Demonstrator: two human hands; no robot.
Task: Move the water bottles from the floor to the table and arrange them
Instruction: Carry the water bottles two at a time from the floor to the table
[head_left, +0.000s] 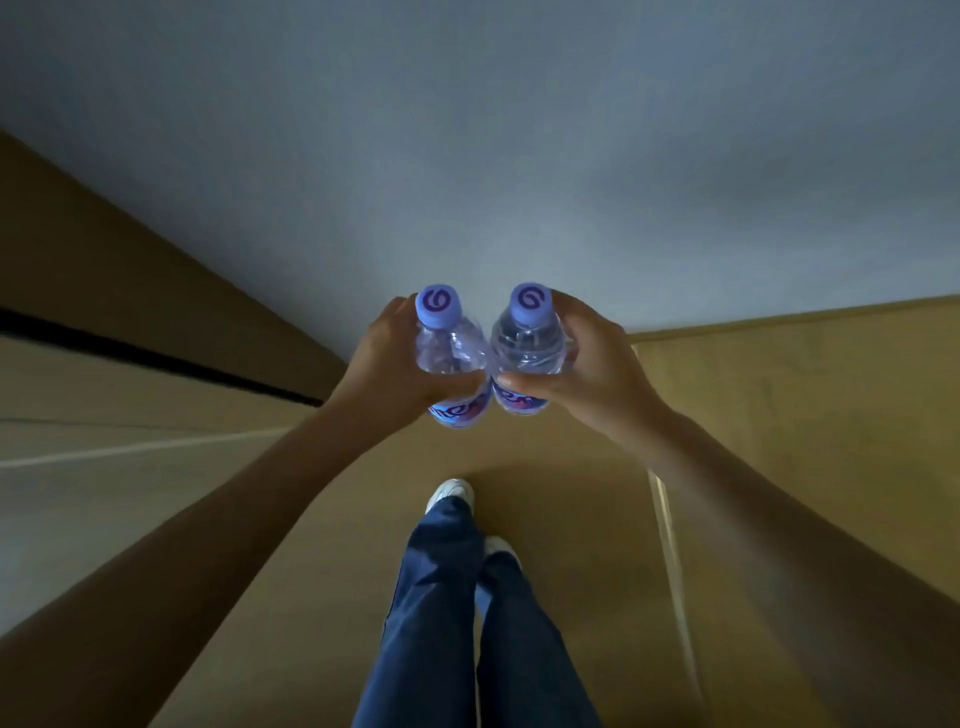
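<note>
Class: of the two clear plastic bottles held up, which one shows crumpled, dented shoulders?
The clear plastic bottle in the left hand; the right hand's bottle looks smoothly ribbed.

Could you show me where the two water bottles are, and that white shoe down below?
Left bottle (450, 347): head view, on its clear shoulder, below the cap.
Right bottle (529, 343): head view, on its clear shoulder.
White shoe (451, 492): head view, on its toe.

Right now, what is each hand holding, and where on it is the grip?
The left hand grips one water bottle around its body, below the cap. The right hand grips a second water bottle the same way.
</note>
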